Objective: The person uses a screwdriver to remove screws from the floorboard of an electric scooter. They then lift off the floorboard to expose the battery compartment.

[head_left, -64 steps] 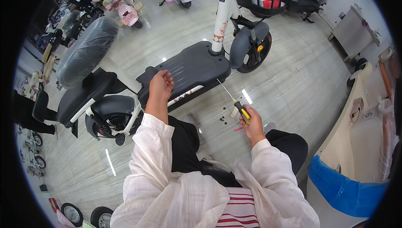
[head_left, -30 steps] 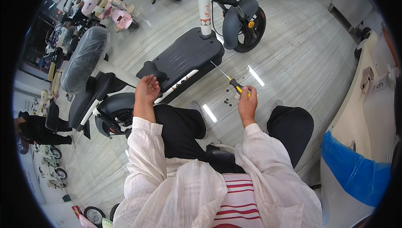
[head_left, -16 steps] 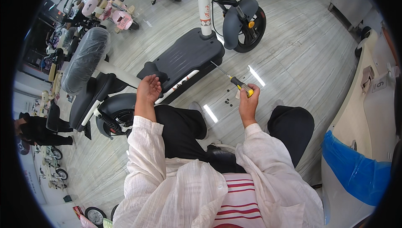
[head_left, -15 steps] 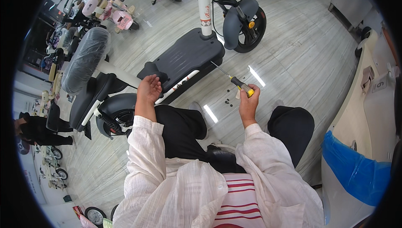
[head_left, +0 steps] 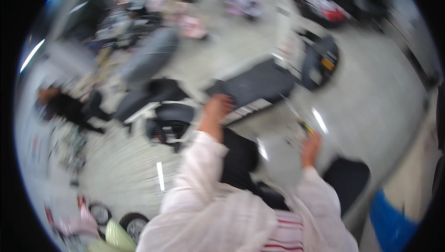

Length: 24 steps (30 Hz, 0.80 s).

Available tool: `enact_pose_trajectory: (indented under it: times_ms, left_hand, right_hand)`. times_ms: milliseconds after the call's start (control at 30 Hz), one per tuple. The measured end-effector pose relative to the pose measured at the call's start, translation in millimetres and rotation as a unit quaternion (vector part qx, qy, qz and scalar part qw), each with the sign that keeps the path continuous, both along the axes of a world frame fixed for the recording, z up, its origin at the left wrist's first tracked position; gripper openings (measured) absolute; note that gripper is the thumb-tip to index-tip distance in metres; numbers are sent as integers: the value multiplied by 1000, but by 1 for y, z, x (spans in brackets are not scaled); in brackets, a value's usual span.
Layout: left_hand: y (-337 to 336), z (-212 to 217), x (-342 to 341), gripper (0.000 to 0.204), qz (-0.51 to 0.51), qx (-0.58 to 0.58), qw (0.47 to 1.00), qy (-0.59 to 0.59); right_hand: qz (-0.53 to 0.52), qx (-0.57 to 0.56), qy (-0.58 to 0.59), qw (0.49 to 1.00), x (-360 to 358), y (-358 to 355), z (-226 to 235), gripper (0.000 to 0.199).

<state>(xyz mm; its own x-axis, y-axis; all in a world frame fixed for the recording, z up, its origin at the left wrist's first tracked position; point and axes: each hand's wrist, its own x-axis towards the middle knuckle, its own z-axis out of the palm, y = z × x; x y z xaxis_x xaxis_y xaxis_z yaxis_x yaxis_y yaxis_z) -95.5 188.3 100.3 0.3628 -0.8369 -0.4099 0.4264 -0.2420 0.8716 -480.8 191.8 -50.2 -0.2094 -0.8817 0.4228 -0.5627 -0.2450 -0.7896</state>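
The whole view is smeared by motion. My right hand [head_left: 310,149] is closed round the yellow-and-black handle of a screwdriver [head_left: 304,126]. Its thin shaft slants up and left, with the tip at or close to the side of the dark footboard [head_left: 259,83] of a white electric scooter; whether it touches is too blurred to tell. By the footboard's rear corner is my left hand [head_left: 216,113], near a dark part there; its fingers are too smeared to read. Small dark bits lie on the floor left of my right hand.
The scooter's rear wheel [head_left: 170,121] is left of my left hand, its front wheel [head_left: 321,62] beyond the footboard. A grey padded seat back [head_left: 153,55] rises at left. Someone in black [head_left: 69,108] is at far left. Blue sheeting [head_left: 393,224] lies at lower right.
My view has swung left, so the scooter and both hands appear further right and slightly lower, all blurred. The screwdriver is still in my right hand.
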Motion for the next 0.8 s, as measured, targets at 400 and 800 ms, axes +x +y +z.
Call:
enact_pose_trajectory:
  times_ms: [400,800]
  left_hand:
    - [40,-16,-42,10,152,67,985,50]
    - [54,-12,-20,13,165,26,985,51]
  right_hand:
    - [-30,187,-376,907,-7,34,84,39]
    - [-55,96,-340,934,-9,-2,32,35]
